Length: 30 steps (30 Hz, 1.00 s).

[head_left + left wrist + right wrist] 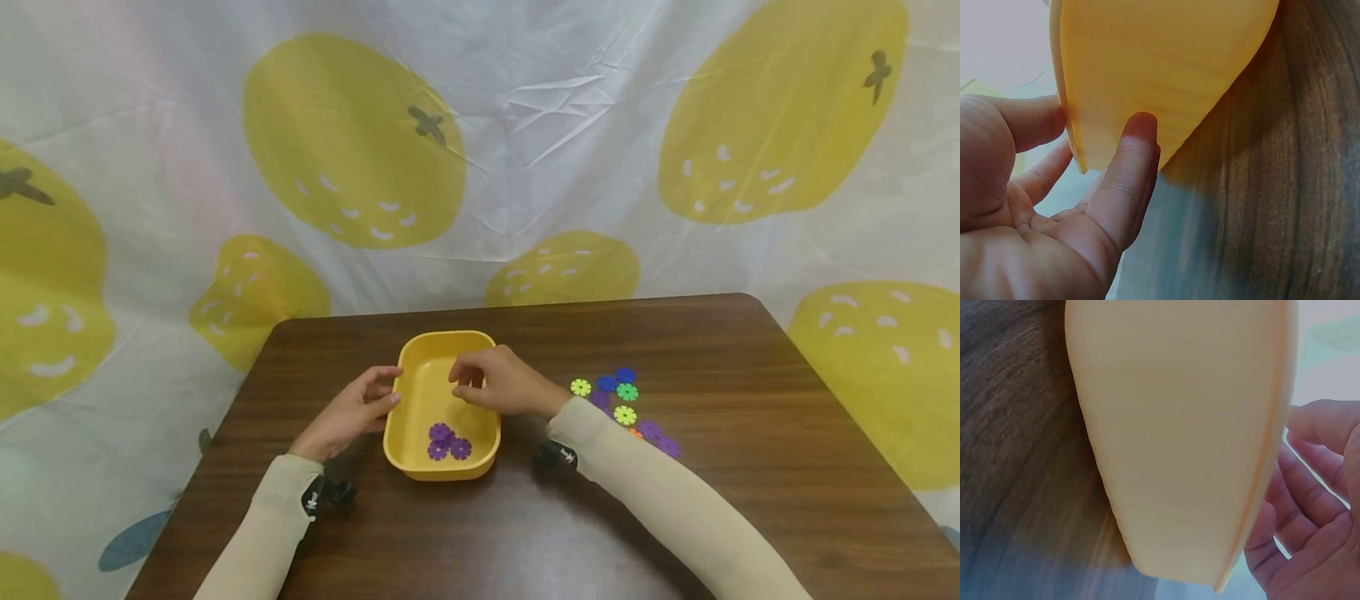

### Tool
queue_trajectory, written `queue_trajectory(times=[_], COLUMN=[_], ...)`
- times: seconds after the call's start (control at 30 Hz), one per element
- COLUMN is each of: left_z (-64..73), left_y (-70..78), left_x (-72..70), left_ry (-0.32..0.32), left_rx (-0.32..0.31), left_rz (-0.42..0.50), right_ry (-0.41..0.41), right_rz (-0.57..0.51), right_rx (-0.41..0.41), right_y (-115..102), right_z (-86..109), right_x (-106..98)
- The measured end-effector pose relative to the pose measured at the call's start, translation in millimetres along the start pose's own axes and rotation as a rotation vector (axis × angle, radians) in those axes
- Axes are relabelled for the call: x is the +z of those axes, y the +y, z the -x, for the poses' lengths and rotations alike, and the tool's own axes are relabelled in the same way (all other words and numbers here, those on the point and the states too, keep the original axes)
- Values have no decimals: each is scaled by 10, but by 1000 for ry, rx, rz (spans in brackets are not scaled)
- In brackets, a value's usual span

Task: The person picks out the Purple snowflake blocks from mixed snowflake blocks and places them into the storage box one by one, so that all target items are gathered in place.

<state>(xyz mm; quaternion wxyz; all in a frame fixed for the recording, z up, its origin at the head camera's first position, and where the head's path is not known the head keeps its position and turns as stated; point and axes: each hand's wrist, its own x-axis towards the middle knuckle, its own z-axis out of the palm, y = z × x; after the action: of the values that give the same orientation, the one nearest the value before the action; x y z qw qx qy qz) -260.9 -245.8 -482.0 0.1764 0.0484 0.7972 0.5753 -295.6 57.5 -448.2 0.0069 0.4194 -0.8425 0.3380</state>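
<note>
Yellow tray [429, 396] is placed between the two hands, upright on the brown wooden table [480, 550], with its long sides facing left and right. Its left long side is touched by the left hand [348, 419], whose fingers are spread and only slightly bent; in the left wrist view one digit is laid at the rim and another is pressed flat against the outer wall. The right hand [504, 381] is held over the right rim, toward the far half of the tray, with its fingers loosely curved over the interior; a gap is seen between thumb and forefinger, and nothing can be made out between them. In the right wrist view some of its fingertips are hidden behind the tray's rim.

Inside the tray, at the end nearer the person, purple discs [461, 448] with notched edges are bunched together, some overlapping; they are set well apart from the right hand's fingertips. To the right of the tray, beyond the right wrist, a loose group of coloured discs [625, 414] is scattered on the table in blue, green, yellow-green, purple and orange, partly covered by the right sleeve [652, 492]. Behind the table a fruit-printed curtain [555, 142] is hung.
</note>
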Motion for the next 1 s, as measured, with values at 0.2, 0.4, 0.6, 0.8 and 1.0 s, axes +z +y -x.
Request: queue_trajectory(times=[0.2, 0.4, 0.6, 0.8, 1.0], left_z=[2, -12, -12, -10, -14], left_y=[-13, -30, -8, -7, -10], left_x=[-9, -10, 4, 15, 10], left_ry=[-1, -3, -4, -6, 2], left_rx=[8, 9, 13, 9, 5], left_rz=[-2, 4, 14, 15, -2], right_ry=[62, 120, 166, 164, 187], right_rz=[-13, -53, -111, -144, -116], right_rx=[4, 8, 95, 181, 225], right_y=[-24, -37, -33, -15, 14], right_z=[82, 197, 371, 579, 764], right_x=[-94, -201, -338, -461, -590])
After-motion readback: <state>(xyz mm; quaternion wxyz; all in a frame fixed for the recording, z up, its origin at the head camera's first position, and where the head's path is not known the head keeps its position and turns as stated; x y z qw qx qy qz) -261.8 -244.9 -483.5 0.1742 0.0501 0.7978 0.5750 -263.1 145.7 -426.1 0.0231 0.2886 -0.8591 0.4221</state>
